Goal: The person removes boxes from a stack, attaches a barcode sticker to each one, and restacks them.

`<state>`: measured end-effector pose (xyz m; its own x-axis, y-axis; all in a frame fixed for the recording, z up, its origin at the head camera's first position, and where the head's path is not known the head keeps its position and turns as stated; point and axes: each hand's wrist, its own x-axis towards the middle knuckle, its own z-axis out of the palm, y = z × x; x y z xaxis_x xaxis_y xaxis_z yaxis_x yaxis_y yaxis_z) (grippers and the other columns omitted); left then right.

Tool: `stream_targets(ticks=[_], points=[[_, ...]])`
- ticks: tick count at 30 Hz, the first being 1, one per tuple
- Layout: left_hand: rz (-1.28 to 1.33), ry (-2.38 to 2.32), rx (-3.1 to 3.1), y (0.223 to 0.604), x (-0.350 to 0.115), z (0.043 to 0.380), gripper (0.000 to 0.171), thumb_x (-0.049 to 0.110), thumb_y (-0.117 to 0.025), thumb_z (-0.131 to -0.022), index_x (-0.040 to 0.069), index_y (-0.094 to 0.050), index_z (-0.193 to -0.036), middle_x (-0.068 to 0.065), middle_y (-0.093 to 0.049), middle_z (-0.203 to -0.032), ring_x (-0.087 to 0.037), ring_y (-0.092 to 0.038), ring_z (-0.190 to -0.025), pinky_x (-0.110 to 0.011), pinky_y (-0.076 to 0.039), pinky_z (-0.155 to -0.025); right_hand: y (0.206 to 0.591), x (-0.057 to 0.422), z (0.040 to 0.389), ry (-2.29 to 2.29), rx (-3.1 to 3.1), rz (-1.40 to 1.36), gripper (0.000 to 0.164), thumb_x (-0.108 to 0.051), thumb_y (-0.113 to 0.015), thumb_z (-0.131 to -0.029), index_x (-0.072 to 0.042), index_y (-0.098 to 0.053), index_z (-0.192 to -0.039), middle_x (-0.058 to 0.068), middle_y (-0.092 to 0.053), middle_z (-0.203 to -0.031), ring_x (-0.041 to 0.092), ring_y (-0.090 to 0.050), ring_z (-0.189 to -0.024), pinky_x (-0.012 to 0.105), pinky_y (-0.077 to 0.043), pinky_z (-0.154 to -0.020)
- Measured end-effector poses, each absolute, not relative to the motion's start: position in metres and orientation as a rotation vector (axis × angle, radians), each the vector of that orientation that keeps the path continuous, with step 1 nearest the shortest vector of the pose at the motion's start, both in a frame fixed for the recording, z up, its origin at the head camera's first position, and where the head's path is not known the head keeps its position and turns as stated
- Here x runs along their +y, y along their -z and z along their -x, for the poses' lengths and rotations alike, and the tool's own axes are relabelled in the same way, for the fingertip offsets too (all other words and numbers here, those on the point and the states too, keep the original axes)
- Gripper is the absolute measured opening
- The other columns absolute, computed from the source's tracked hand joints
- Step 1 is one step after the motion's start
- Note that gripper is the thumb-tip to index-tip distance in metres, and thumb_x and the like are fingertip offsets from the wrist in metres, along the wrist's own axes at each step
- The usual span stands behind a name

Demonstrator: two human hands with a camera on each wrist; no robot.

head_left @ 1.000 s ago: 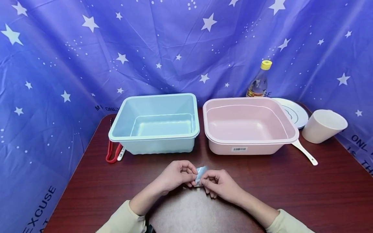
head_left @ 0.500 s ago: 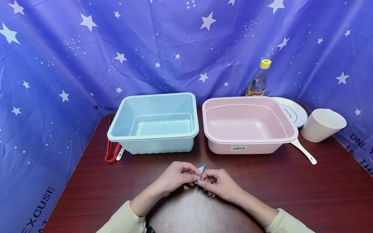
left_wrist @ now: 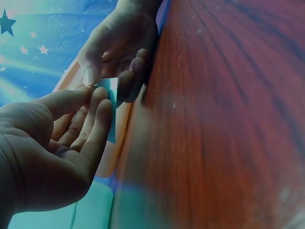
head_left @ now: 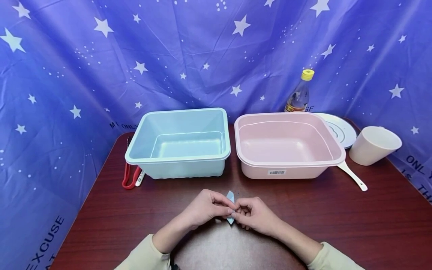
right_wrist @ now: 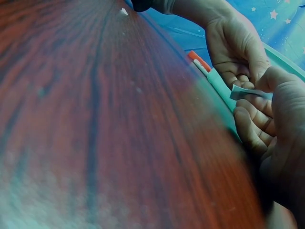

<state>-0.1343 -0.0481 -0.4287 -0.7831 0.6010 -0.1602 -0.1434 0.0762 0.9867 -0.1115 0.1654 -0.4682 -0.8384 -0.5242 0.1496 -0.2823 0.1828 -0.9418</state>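
Both hands meet over the front middle of the table. Between them is a small flat pale-blue packet (head_left: 230, 195), standing on edge, its ends showing above and below the fingers. The left hand (head_left: 206, 206) pinches it between thumb and fingertips from the left. From the right, the right hand (head_left: 257, 215) pinches it too, its thumb right beside the left thumb. In the left wrist view, the packet's blue face (left_wrist: 113, 98) shows past the fingers. Its narrow end (right_wrist: 239, 92) sticks out between the hands in the right wrist view.
Behind the hands stand a light-blue basin (head_left: 183, 167) and a pink basin (head_left: 251, 171). A yellow-capped bottle (head_left: 298, 98), white plate (head_left: 344, 131), white cup (head_left: 366, 150) and white utensil handle (head_left: 352, 176) are at right. A red-handled utensil (head_left: 129, 183) and white handle (head_left: 140, 179) lie at left.
The packet has turned from lying face-up to standing on edge, thin side toward the head camera. The left hand has shifted slightly right, bringing the fingertips of both hands together.
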Motion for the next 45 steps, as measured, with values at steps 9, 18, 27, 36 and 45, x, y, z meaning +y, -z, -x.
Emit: stream_targets(ticks=[9, 18, 27, 36, 45], points=[[-0.488, -1.756, 1.857, 0.4291, -0.0499, 0.1363, 0.014, -0.005, -0.071, -0.086, -0.011, -0.074, -0.098, -0.011, -0.075, -0.087, -0.010, -0.068, -0.076, -0.022, -0.055, -0.069, 0.4673, 0.1670, 0.1121, 1.712, 2.203, 0.764, 0.009, -0.006, -0.063, -0.098, -0.006, -0.067, -0.090, 0.003, -0.066, -0.068, 0.007, -0.058, -0.054, 0.031, -0.053, -0.045], [-0.565, -1.739, 1.830, 0.4279, -0.0508, 0.1361, 0.016, -0.006, -0.067, -0.086, -0.012, -0.071, -0.100, -0.004, -0.072, -0.082, -0.008, -0.064, -0.073, -0.020, -0.052, -0.067, 0.4674, 0.1667, 0.1126, 1.784, 2.124, 0.837, 0.012, -0.008, -0.061, -0.100, -0.003, -0.066, -0.091, 0.012, -0.066, -0.070, 0.007, -0.057, -0.055, 0.030, -0.051, -0.042], [-0.656, -1.790, 1.723, 0.4323, -0.0502, 0.1378, 0.018, -0.006, -0.065, -0.089, -0.014, -0.062, -0.104, -0.002, -0.067, -0.082, -0.009, -0.061, -0.074, -0.020, -0.048, -0.065, 0.4671, 0.1681, 0.1131, 1.869, 2.006, 0.902, 0.009, -0.001, -0.058, -0.099, -0.002, -0.064, -0.093, 0.020, -0.065, -0.073, 0.011, -0.057, -0.055, 0.028, -0.048, -0.040], [-0.779, -1.751, 1.696, 0.4305, -0.0487, 0.1358, 0.015, -0.003, -0.061, -0.093, -0.009, -0.062, -0.107, -0.007, -0.067, -0.087, -0.014, -0.061, -0.078, -0.021, -0.047, -0.069, 0.4661, 0.1696, 0.1136, 1.886, 1.969, 0.918, 0.010, 0.000, -0.057, -0.099, -0.002, -0.064, -0.092, 0.020, -0.064, -0.073, 0.011, -0.056, -0.054, 0.029, -0.047, -0.038], [-0.796, -1.782, 1.653, 0.4318, -0.0491, 0.1361, 0.017, -0.003, -0.060, -0.094, -0.012, -0.058, -0.108, -0.007, -0.067, -0.086, -0.016, -0.062, -0.079, -0.022, -0.049, -0.072, 0.4648, 0.1712, 0.1146, 1.912, 1.900, 0.953, 0.010, 0.002, -0.056, -0.098, 0.001, -0.063, -0.092, 0.021, -0.064, -0.073, 0.016, -0.057, -0.053, 0.028, -0.047, -0.038]])
